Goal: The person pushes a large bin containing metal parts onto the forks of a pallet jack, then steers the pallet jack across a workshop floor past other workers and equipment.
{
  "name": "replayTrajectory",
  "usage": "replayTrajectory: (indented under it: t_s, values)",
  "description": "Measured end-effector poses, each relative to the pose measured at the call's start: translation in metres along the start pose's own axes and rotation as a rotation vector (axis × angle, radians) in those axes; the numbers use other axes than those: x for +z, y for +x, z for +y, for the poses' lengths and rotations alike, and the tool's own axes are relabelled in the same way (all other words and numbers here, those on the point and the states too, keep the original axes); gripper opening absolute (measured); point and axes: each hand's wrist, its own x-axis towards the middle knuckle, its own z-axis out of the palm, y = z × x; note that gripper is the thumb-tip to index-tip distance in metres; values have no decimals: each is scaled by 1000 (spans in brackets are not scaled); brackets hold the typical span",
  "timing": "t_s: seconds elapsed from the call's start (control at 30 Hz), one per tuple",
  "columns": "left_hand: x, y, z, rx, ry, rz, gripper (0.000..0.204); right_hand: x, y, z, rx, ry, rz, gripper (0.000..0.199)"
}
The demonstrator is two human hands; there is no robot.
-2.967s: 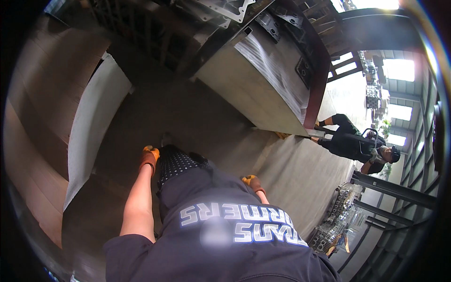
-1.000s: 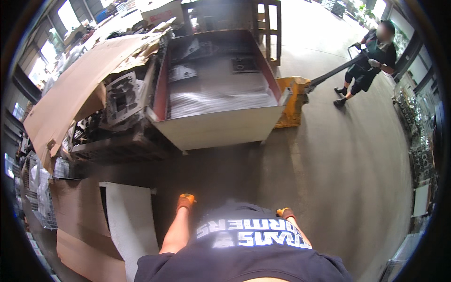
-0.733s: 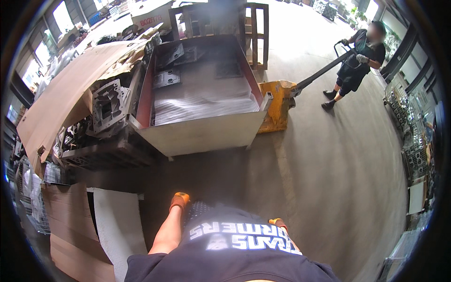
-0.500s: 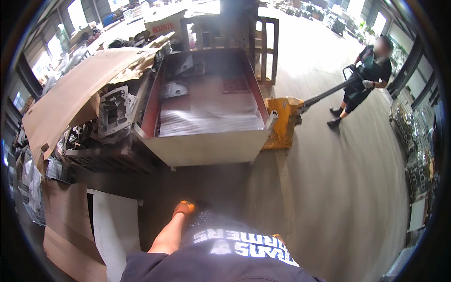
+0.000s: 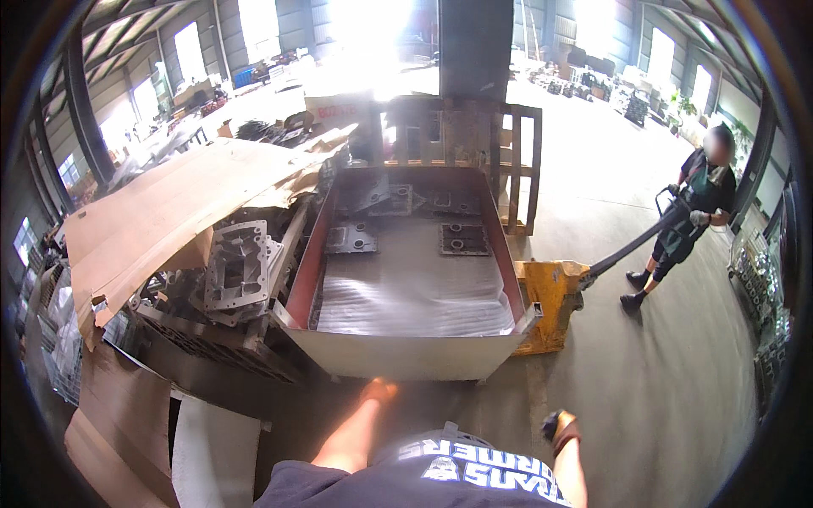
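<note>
In front of me stands a large metal bin [image 5: 402, 354] with a pale front wall and reddish sides. Several flat, grey metal plates with holes [image 5: 351, 238] lie toward its far end, on a wavy, silvery sheet [image 5: 406, 296]. My left hand [image 5: 378, 390], in an orange glove, is just below the bin's front wall; motion blurs its fingers, and I cannot tell whether it touches. At my right side, away from the bin, my right hand [image 5: 561, 426] wears a dark and orange glove. Its fingers are curled in, with nothing visible in them.
A yellow pallet jack [image 5: 546, 305] is at the bin's right, its handle held by another person [image 5: 710, 190]. Left of the bin, cardboard [image 5: 161, 203] partly covers a crate of metal castings [image 5: 240, 267]. A wooden frame [image 5: 523, 169] and dark pillar [image 5: 474, 51] rise behind.
My view has tilted up, so the bin sits lower in the picture. My left hand has come closer to its front wall. My right hand, mostly hidden before, now shows.
</note>
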Motion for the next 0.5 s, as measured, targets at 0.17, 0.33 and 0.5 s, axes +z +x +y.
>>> replayTrajectory:
  t_s: [0.17,0.33,0.5]
  values:
    - [-12,100,11,-79,-87,193,50,145,22,-132,-381,-120,-35,23]
    - [-3,219,37,-170,-330,158,65,210,166,-272,-872,-879,333,49]
    - [-41,225,-12,-311,-318,157,81,323,165,-200,-877,-1837,443,53]
